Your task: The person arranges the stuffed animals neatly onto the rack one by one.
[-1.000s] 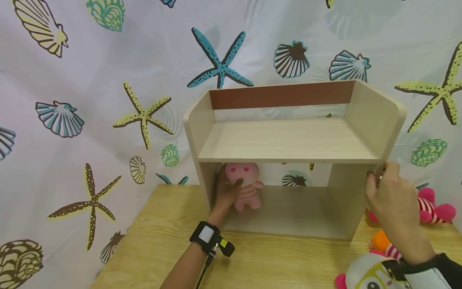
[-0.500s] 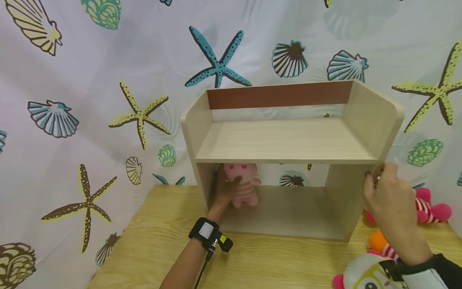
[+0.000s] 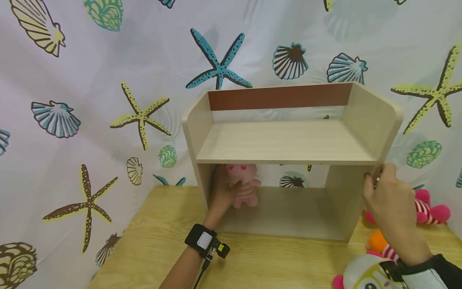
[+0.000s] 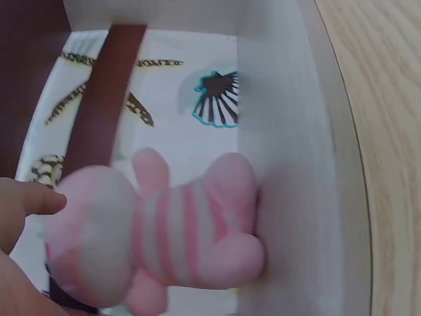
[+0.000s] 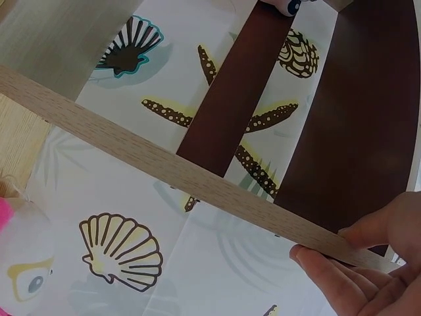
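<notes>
A pink plush doll [image 3: 246, 188] with heart eyes and a striped body stands upright at the left end of the shelf's lower compartment. My left hand [image 3: 224, 190] reaches in between it and the left side panel and holds it, thumb across its front. In the left wrist view the thumb [image 4: 43, 199] lies at the doll's head [image 4: 99, 230], and its feet meet the compartment floor; the other fingers are mostly hidden. My right hand [image 3: 391, 204] pinches the front edge of the right side panel of the wooden shelf [image 3: 288, 162], with thumb and fingers [image 5: 329, 273] on opposite faces.
The shelf stands on a wood-grain table [image 3: 151, 241], before a curtain [image 3: 108, 72] printed with shells and starfish. Right of the shelf lie a white-headed plush toy [image 3: 364, 271], an orange-headed one [image 3: 377, 242] and a pink striped one [image 3: 431, 208].
My left hand has shifted slightly around the doll, and its wrist has moved a little left. The right hand keeps its grip on the side panel.
</notes>
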Demonstrator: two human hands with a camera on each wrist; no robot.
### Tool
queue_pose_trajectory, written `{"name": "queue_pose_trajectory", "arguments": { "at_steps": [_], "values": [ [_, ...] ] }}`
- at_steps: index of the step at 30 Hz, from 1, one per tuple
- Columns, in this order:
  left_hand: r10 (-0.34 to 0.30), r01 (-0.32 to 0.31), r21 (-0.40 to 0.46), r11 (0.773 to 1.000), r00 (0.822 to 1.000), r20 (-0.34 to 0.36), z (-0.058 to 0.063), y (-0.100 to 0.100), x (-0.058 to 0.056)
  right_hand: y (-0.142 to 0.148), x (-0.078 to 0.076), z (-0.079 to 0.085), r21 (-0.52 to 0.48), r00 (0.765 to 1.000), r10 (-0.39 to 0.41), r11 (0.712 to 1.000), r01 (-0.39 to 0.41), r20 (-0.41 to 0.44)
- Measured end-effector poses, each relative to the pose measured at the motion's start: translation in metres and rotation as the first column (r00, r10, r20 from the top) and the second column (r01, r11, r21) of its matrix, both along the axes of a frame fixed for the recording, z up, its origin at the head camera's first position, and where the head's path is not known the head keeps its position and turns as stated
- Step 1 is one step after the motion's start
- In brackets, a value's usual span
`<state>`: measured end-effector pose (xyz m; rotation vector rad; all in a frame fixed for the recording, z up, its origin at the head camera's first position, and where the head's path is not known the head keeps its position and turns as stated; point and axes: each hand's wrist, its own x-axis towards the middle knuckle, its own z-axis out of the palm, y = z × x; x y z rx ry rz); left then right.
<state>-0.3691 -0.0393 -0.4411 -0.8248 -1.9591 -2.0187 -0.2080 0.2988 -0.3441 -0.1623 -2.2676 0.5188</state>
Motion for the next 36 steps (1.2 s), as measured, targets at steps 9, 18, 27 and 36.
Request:
{"name": "queue_pose_trajectory", "arguments": {
  "at_steps": [9,18,27,36],
  "values": [
    [0.105,-0.116,-0.061,0.991,0.983,-0.153,0.02,-0.002,0.018,-0.001,0.0,-0.002,0.0,1.0,-0.009,1.0,0.009,0.002],
    [0.269,-0.323,-0.185,0.928,0.926,-0.266,0.035,-0.015,0.053,-0.002,0.0,-0.002,0.01,1.0,0.005,1.0,-0.005,-0.012],
    [0.344,-0.397,-0.095,0.913,0.873,-0.346,0.062,-0.034,0.089,0.0,0.002,-0.001,-0.016,0.999,-0.035,0.999,0.035,0.001],
    [0.572,-0.616,0.018,0.788,0.721,-0.391,0.064,-0.058,0.084,-0.001,0.0,-0.001,-0.014,1.0,-0.004,1.0,0.003,-0.008]
  ]
}}
